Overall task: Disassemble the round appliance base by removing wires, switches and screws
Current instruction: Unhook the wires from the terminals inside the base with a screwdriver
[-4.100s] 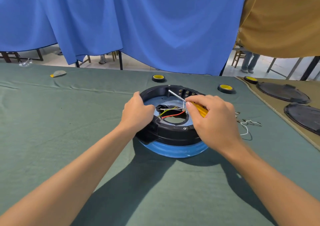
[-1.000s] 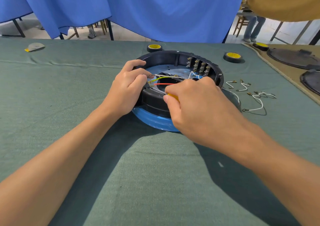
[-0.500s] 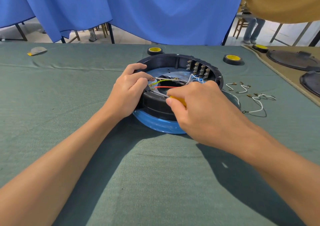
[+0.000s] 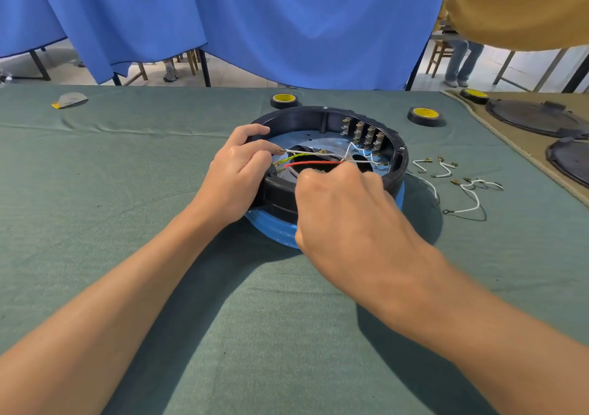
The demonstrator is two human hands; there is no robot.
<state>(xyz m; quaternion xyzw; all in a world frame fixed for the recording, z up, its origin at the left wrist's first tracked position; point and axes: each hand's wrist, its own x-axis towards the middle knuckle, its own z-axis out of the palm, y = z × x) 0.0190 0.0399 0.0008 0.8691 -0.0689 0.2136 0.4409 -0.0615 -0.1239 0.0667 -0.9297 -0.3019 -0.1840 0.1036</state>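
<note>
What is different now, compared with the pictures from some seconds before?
The right hand came from over the right side of the round base to its near rim; the yellow screwdriver handle no longer shows. The left hand slid along the rim toward the wire ends. Base and loose white wires stayed put.

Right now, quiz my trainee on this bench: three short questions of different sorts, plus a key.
1. True or false: the loose white wires lie left of the base.
2. How many tape rolls are in view? A) one B) three C) five
3. Fill in: inside the base, the yellow-green wire lies between a white wire and a ___ one.
Key: 1 false, they lie to its right; 2 B; 3 red wire.
</note>
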